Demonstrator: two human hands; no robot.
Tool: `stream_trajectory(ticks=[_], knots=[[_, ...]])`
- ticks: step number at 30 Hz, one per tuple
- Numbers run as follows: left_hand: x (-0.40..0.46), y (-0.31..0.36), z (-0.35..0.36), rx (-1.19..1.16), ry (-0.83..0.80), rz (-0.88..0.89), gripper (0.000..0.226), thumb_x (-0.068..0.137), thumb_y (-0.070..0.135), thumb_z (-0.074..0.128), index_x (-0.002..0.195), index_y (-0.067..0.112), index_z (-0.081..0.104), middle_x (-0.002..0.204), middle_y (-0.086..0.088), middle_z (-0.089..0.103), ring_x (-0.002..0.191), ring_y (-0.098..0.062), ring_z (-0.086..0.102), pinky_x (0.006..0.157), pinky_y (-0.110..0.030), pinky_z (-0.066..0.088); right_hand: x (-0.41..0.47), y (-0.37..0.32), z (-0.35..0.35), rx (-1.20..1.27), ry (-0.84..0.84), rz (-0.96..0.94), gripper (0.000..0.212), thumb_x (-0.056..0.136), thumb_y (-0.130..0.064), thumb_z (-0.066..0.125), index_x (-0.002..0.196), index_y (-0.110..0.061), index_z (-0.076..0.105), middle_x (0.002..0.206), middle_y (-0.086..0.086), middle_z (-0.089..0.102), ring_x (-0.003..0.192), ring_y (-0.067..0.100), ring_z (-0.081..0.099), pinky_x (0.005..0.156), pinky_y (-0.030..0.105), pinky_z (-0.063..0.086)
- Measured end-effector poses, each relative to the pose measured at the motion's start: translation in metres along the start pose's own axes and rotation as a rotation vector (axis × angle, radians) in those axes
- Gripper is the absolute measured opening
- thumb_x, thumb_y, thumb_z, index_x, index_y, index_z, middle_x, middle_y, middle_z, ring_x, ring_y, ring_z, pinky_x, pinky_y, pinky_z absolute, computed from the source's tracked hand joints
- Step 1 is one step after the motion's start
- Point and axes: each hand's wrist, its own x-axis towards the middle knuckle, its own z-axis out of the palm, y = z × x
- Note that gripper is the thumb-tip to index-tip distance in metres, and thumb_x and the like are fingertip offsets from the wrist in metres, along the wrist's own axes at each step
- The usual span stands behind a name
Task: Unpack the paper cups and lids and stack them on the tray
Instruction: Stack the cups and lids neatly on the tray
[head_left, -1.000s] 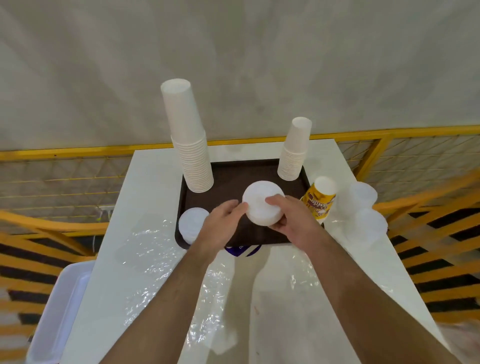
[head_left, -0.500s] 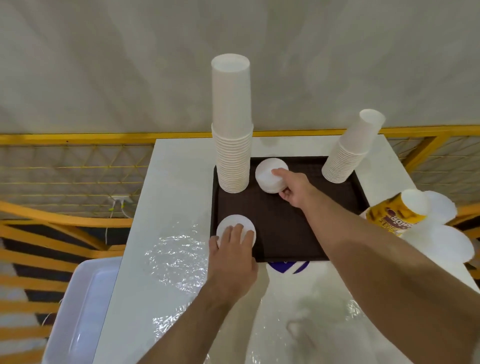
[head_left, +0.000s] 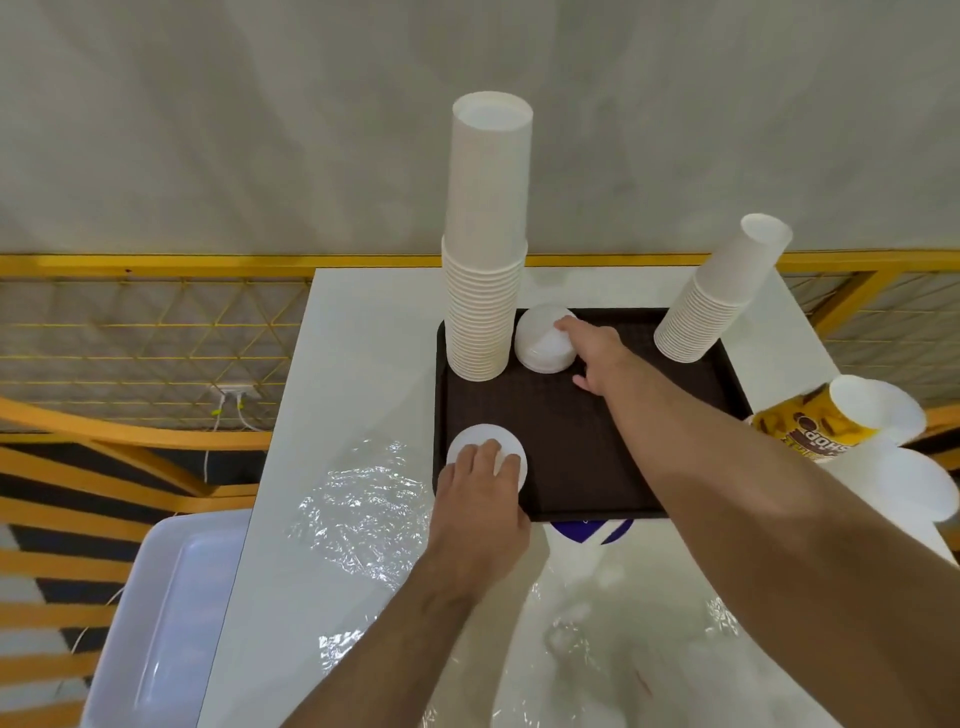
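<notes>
- Two hands at lids: right hand (head_left: 597, 358) fingers resting on lid stack (head_left: 543, 343) beside the tall cups (head_left: 483, 291); left hand (head_left: 480, 499) flat on near lid pile (head_left: 485, 447)
- Tray (head_left: 597, 467) mostly loaded; shorter cup stack (head_left: 711, 312) stands at its far right
- Wrapped lids (head_left: 924, 488) at the right seemingly remain

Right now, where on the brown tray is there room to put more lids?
The bare middle of the tray is free, between the tall cup stack, the short cup stack and the front rim. The back left is crowded: the right hand holds a lid pile there. The left hand covers the front-left lid.
</notes>
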Motion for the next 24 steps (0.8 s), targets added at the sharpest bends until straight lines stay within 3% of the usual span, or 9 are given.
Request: stream_trajectory(ticks=[3,5,8,11,14,16,18,21,24], knots=[[0.001,0.006,-0.013,-0.006,-0.081,-0.052,0.051,0.092,0.026,0.053,0.142,0.015,0.046,0.154,-0.009,0.033,0.141,-0.031,0.031,0.111,-0.041,0.032,-0.022,0.004,-0.013,-0.035,0.048,-0.117,0.070,0.086,-0.044,0.067,0.147,-0.018,0.044,0.147,0.006,0.043,0.127,0.028,0.047,0.104,0.047,0.046],[0.001,0.008,-0.019,-0.033,-0.097,-0.079,0.055,0.097,0.030,0.049,0.149,0.019,0.036,0.159,-0.006,0.023,0.145,-0.027,0.020,0.116,-0.036,0.023,-0.051,0.010,-0.027,-0.025,0.015,-0.220,0.047,0.093,-0.032,0.065,0.137,-0.018,0.056,0.134,0.001,0.053,0.121,0.022,0.050,0.105,0.044,0.046],[-0.005,0.017,-0.031,-0.205,-0.035,-0.076,0.050,0.097,0.027,0.052,0.146,0.020,0.044,0.155,-0.003,0.032,0.141,-0.023,0.030,0.114,-0.035,0.028,-0.099,0.029,-0.056,-0.067,-0.069,-0.317,0.023,0.096,-0.018,0.062,0.118,-0.021,0.068,0.115,-0.004,0.063,0.108,0.015,0.056,0.089,0.031,0.050],[-0.012,0.039,-0.039,-0.513,-0.026,-0.114,0.036,0.096,0.018,0.057,0.132,0.019,0.059,0.136,0.000,0.055,0.122,-0.018,0.051,0.102,-0.028,0.041,-0.144,0.050,-0.093,-0.134,-0.174,-0.378,0.016,0.096,-0.014,0.063,0.103,-0.025,0.072,0.098,-0.001,0.071,0.087,0.010,0.065,0.071,0.025,0.051],[-0.019,0.073,-0.043,-0.872,-0.139,-0.224,0.020,0.094,0.013,0.060,0.106,0.026,0.070,0.107,0.007,0.071,0.098,-0.011,0.064,0.084,-0.019,0.049,-0.176,0.068,-0.136,-0.154,-0.237,-0.393,0.014,0.094,-0.012,0.065,0.095,-0.023,0.073,0.085,-0.002,0.072,0.075,0.010,0.065,0.068,0.025,0.051],[-0.022,0.101,-0.045,-1.064,-0.221,-0.285,0.019,0.093,0.012,0.061,0.095,0.026,0.074,0.093,0.006,0.073,0.089,-0.011,0.066,0.084,-0.025,0.053,-0.188,0.079,-0.169,-0.138,-0.273,-0.372,0.013,0.094,-0.008,0.064,0.092,-0.018,0.073,0.080,0.000,0.070,0.070,0.013,0.062,0.062,0.024,0.047],[-0.024,0.134,-0.043,-1.184,-0.320,-0.299,0.018,0.093,0.010,0.061,0.095,0.021,0.075,0.093,-0.001,0.074,0.087,-0.014,0.068,0.087,-0.029,0.055,-0.192,0.088,-0.208,-0.105,-0.296,-0.352,0.013,0.094,-0.006,0.064,0.089,-0.015,0.072,0.075,0.003,0.066,0.066,0.014,0.057,0.059,0.025,0.042],[-0.021,0.186,-0.034,-1.291,-0.440,-0.261,0.015,0.093,0.007,0.060,0.099,0.010,0.074,0.090,-0.004,0.073,0.084,-0.016,0.067,0.083,-0.027,0.053,-0.185,0.101,-0.267,0.007,-0.194,-0.324,0.008,0.093,-0.010,0.066,0.087,-0.012,0.070,0.071,0.005,0.055,0.065,0.016,0.049,0.059,0.027,0.038],[-0.010,0.238,-0.019,-1.299,-0.524,-0.263,0.013,0.093,0.007,0.060,0.093,0.010,0.073,0.089,-0.006,0.068,0.083,-0.017,0.063,0.079,-0.027,0.049,-0.155,0.112,-0.315,0.131,0.126,-0.269,0.003,0.093,-0.018,0.067,0.091,-0.015,0.067,0.077,-0.001,0.056,0.075,0.017,0.049,0.065,0.029,0.040]])
